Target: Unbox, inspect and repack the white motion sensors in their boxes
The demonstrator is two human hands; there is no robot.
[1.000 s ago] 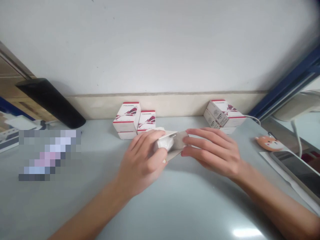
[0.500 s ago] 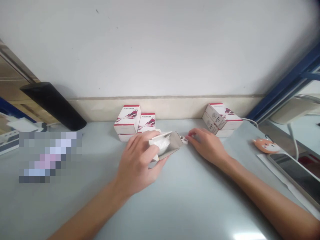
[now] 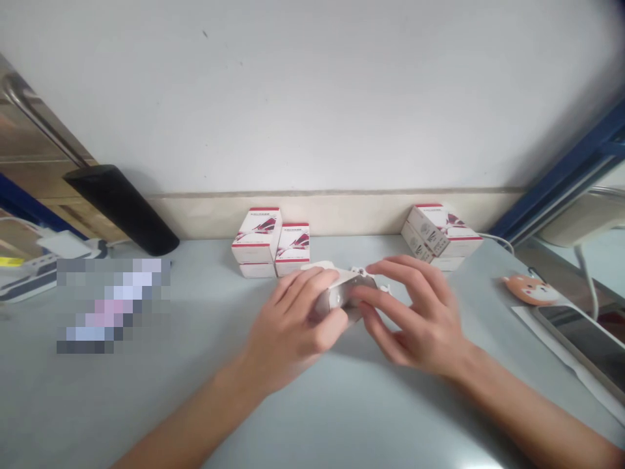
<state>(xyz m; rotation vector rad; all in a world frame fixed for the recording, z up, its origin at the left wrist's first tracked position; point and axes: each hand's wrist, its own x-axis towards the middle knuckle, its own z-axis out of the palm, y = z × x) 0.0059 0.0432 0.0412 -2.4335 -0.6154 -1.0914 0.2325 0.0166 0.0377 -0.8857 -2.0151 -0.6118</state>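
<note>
My left hand is wrapped round a small white carton, whose open end faces right. Inside the carton shows a whitish, shiny item, partly covered by fingers. At the open end is my right hand, its fingers spread; one finger reaches into the mouth and the thumb is close to the near wall. Small white pieces show beside the right fingertips, too small and blurred to name.
White boxes with red trim stand stacked at the back left, and more boxes at the back right. A black post leans at left. An orange animal-faced case and a phone lie at right. A power strip is far left.
My right hand has moved from the small white pieces on the table to the carton's mouth, its fingers spreading. The carton, still in my left hand, has shifted slightly right and nearer.
</note>
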